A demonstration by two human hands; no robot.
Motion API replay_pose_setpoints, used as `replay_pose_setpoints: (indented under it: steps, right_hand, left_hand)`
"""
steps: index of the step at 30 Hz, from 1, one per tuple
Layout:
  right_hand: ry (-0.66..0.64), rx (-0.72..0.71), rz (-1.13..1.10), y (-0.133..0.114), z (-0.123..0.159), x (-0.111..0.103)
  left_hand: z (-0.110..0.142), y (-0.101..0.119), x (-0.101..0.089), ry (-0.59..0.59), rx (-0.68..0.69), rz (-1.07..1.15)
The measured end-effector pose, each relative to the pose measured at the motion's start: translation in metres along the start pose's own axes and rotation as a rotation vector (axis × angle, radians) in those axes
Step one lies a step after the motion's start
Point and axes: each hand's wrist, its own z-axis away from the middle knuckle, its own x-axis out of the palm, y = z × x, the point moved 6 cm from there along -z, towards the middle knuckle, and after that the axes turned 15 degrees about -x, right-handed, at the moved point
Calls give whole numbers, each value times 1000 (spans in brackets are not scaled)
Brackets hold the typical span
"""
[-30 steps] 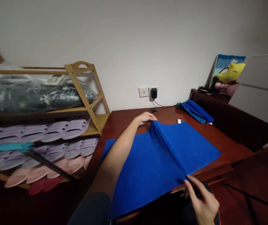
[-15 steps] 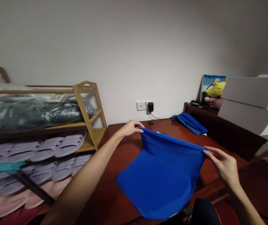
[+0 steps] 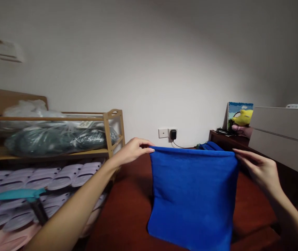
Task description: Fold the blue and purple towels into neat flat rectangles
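Note:
A blue cloth (image 3: 193, 195) hangs stretched between my two hands over the reddish-brown table (image 3: 128, 205). Its top-left corner is pinched between the thumb and fingers of my left hand (image 3: 135, 150). At the top-right corner my right hand (image 3: 262, 170) grips it the same way. The upper edge runs nearly level and taut, while the lower part drops toward the table's front. Behind the cloth, at the table's back, lie more folded blue cloths (image 3: 210, 146), partly hidden.
On the left, a wooden rack (image 3: 114, 132) holds plastic-wrapped bundles (image 3: 52, 137) and rows of lilac and pink slippers (image 3: 62, 177). A black plug (image 3: 173, 134) sits in the wall socket. At the right, white boxes (image 3: 279, 139) stand near a yellow plush toy (image 3: 244, 118).
Both hands have raised the cloth's top edge, which has gone from slanted to almost level. The cloth now hangs more upright. The camera view has tilted up and shifted.

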Motion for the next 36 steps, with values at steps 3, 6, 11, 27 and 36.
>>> replay_pose_setpoints:
  steps: [3, 6, 11, 27, 36]
  right_hand:
    - [-30, 47, -68, -3, -9, -1]
    - [-92, 84, -139, -9, -14, 0]
    - [-93, 19, -41, -33, -16, -3]
    - [111, -210, 11, -77, -28, -18]
    - [-392, 65, -349, 30, -14, 85]
  left_hand:
    - [8, 6, -10, -6, 9, -11]
    - [14, 8, -20, 4, -17, -42]
    - [31, 24, -38, 149, 102, -247]
    - [77, 54, -67, 443, 130, -146]
    - [18, -64, 17, 107, -79, 4]
